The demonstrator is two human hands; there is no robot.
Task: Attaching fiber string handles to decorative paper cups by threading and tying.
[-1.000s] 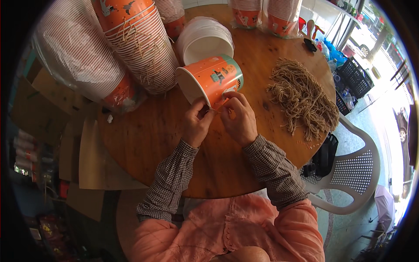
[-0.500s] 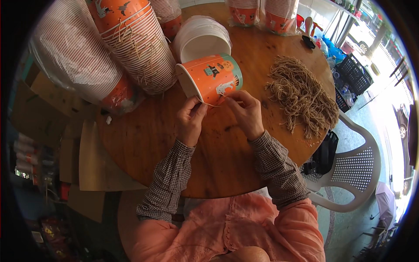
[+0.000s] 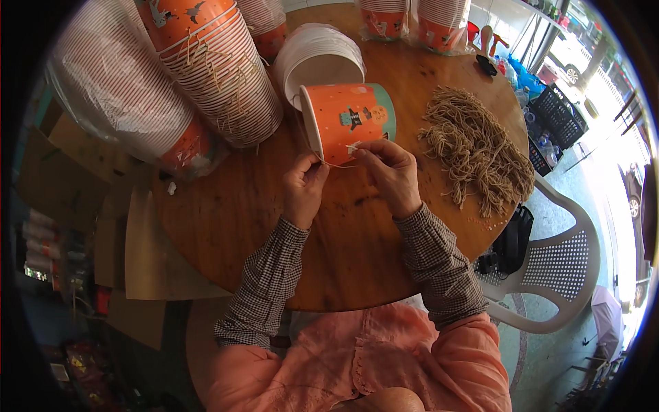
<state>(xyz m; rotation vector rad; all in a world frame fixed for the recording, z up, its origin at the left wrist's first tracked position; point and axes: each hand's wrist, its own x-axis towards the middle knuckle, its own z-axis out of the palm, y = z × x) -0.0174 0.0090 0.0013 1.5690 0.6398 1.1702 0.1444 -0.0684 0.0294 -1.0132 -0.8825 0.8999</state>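
An orange and green paper bucket (image 3: 357,117) lies on its side on the round wooden table, its open mouth turned left. A thin cord (image 3: 338,165) runs along its near side, between my two hands. My left hand (image 3: 303,187) pinches the cord's left part at the bucket's rim. My right hand (image 3: 392,175) is closed in a pinch on the cord near the bucket's base end, where a short pale end sticks out past the fingertips. How the cord joins the rim is hidden by my left fingers.
A heap of tan cords (image 3: 473,147) lies on the table's right. Tall stacks of orange buckets (image 3: 220,75) stand at the left, some in plastic wrap. White tubs (image 3: 322,58) lie behind the bucket. A white plastic chair (image 3: 559,268) stands right of the table.
The bucket has shifted right and rolled, so its printed figures sit lower. Both hands have moved slightly right and down, still pinching the cord.
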